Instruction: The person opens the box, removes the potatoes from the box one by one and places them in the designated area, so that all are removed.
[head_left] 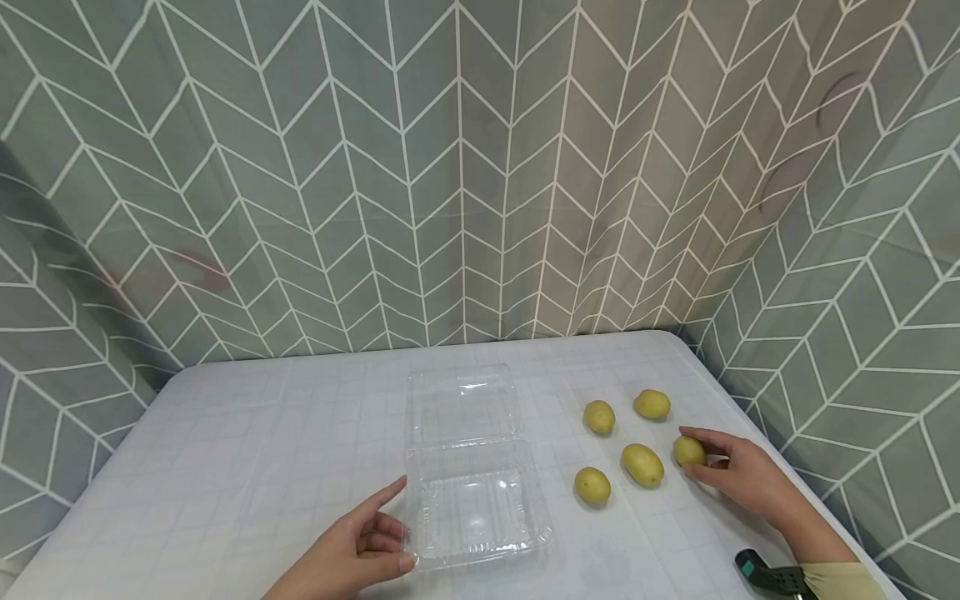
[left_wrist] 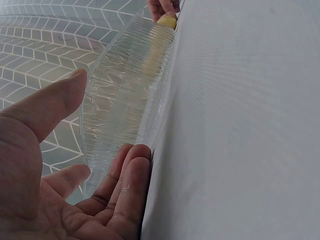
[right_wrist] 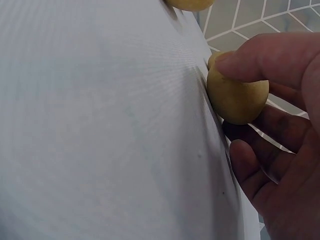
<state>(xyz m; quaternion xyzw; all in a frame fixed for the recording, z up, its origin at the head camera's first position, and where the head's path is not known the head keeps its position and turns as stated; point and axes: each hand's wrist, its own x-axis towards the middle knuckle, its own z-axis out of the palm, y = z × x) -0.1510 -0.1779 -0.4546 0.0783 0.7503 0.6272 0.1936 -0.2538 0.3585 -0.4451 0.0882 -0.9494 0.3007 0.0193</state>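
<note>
On the white-covered table lies a clear plastic clamshell container [head_left: 476, 512], its lid [head_left: 463, 408] folded back flat away from me. My left hand [head_left: 352, 546] rests at the container's left edge, fingers loosely spread; the left wrist view shows the fingertips at the ribbed plastic wall [left_wrist: 125, 85]. At the right, my right hand [head_left: 750, 475] pinches a small yellow potato [head_left: 688, 451] between thumb and fingers. In the right wrist view the thumb lies over that potato [right_wrist: 237, 97], which is at the table surface.
Loose potatoes lie between the container and my right hand: a near one [head_left: 592, 486], a larger one [head_left: 642, 465], and two farther back [head_left: 599, 417] [head_left: 652, 404]. A patterned curtain [head_left: 465, 167] hangs behind the table. A black strap [head_left: 776, 575] circles my right wrist.
</note>
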